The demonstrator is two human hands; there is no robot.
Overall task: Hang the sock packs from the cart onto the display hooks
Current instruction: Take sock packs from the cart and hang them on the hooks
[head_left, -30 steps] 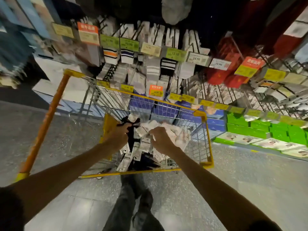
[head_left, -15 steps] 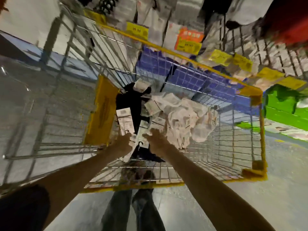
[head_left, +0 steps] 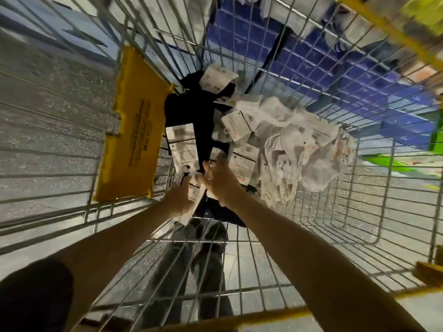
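Observation:
I look straight down into the wire cart (head_left: 340, 226). Black sock packs (head_left: 189, 109) with white barcode labels lie at its middle. A heap of white sock packs (head_left: 302, 144) lies to their right. My left hand (head_left: 177, 198) grips a white-labelled sock pack (head_left: 193, 191) at the near edge of the pile. Just beside it, my right hand (head_left: 219, 182) reaches in with thumb and fingers spread, touching the labelled packs. No display hooks are in view.
A yellow plastic flap (head_left: 134, 125) hangs on the cart's left wall. Blue boxes (head_left: 311, 56) and green boxes (head_left: 437, 140) show through the far mesh. My legs and shoes (head_left: 211, 238) are visible below the cart's floor. The yellow rim (head_left: 263, 319) runs along the near edge.
My head has dropped from the hook display down into the cart. Both hands have gone deeper into the pile, and the left now holds a labelled pack.

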